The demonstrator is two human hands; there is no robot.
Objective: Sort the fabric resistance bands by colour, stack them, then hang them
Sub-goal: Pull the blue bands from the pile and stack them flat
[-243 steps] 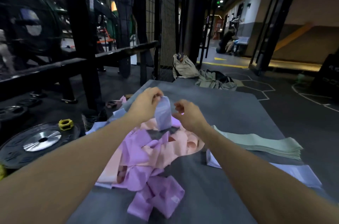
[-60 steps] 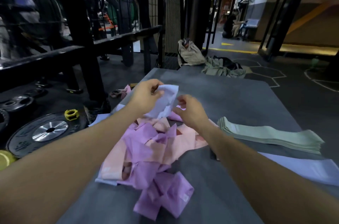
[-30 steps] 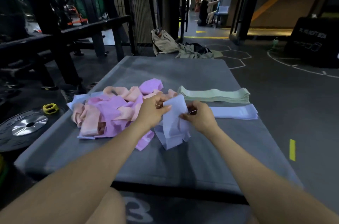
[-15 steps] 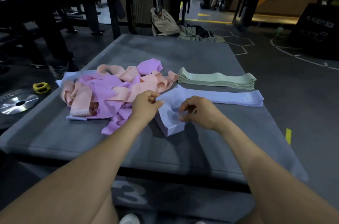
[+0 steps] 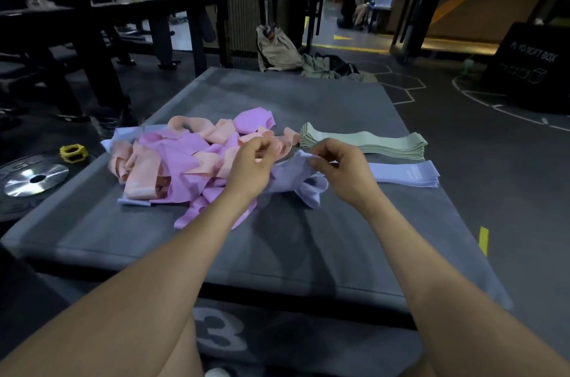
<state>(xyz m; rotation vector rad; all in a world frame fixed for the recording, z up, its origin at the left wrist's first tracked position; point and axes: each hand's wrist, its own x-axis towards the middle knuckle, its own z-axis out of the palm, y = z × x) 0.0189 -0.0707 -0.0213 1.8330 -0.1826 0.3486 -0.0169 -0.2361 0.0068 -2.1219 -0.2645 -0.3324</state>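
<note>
A crumpled pale lavender band (image 5: 297, 184) lies on the grey mat (image 5: 308, 241) between my hands. My left hand (image 5: 251, 167) has curled fingers at its left end and my right hand (image 5: 342, 173) pinches its top edge. To the left sits a tangled heap of pink and peach bands (image 5: 191, 160). A flat stack of pale green bands (image 5: 367, 145) lies at the right, with a flat stack of lavender bands (image 5: 407, 176) just in front of it.
A weight plate (image 5: 34, 180) and a yellow collar (image 5: 74, 153) lie on the floor at the left. Dark rack frames (image 5: 92, 37) stand behind them. Bags and clothes (image 5: 296, 59) lie beyond the mat. A black soft box (image 5: 533, 68) stands at the far right.
My hands carried the lavender band from above the heap down onto the mat beside the lavender stack. In the last half second they lifted its upper edge slightly.
</note>
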